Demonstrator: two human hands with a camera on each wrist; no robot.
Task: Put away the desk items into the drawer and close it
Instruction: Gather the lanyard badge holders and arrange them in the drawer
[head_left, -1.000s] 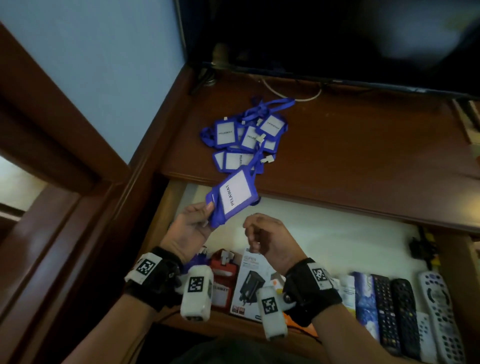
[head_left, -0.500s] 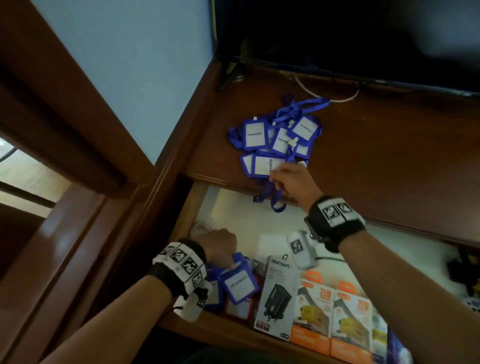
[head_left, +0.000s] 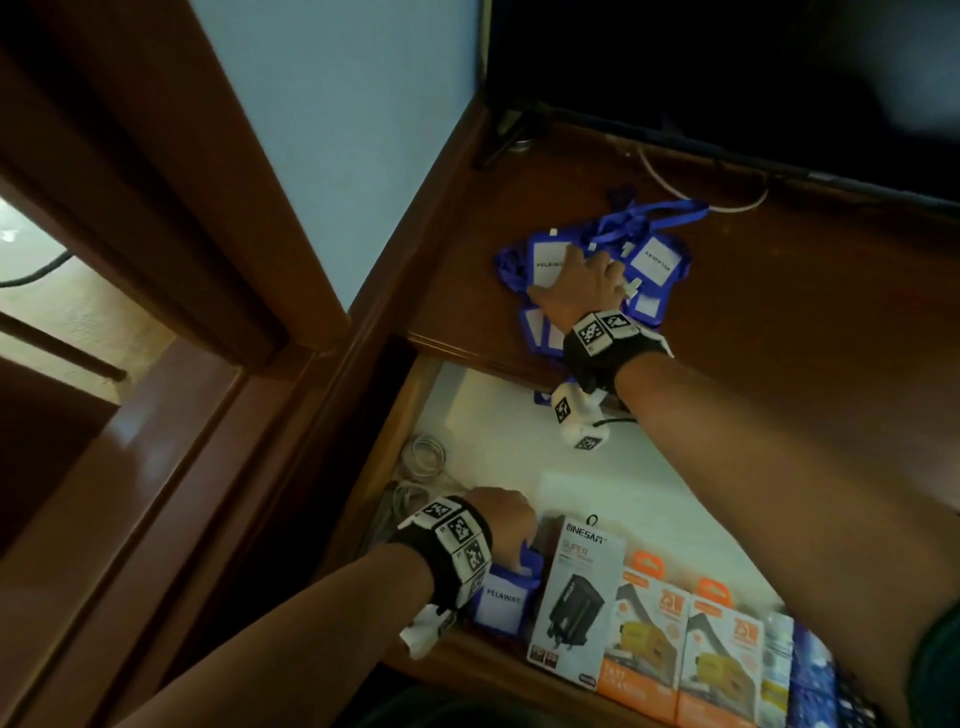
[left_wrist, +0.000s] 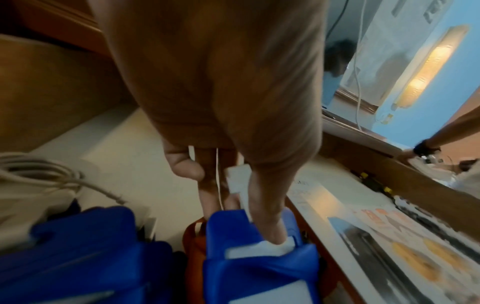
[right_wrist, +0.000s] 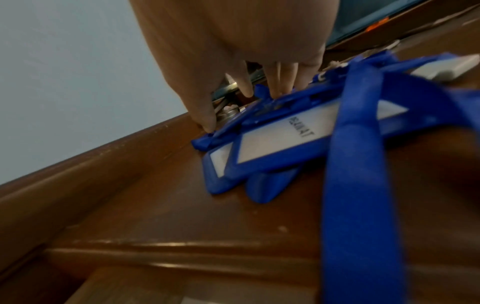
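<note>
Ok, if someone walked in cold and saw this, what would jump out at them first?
Probably the tangle of blue badge holders on the wooden desk top, with the right hand reaching into it. Below, the left hand is down in the open drawer, its fingers on another blue badge holder beside a row of boxed chargers.

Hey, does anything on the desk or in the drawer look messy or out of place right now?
Yes. The blue badge holders lie in a tangled heap on the desk, lanyards looped over one another, under the right hand. In the drawer, the boxes stand in a tidy row.
</note>
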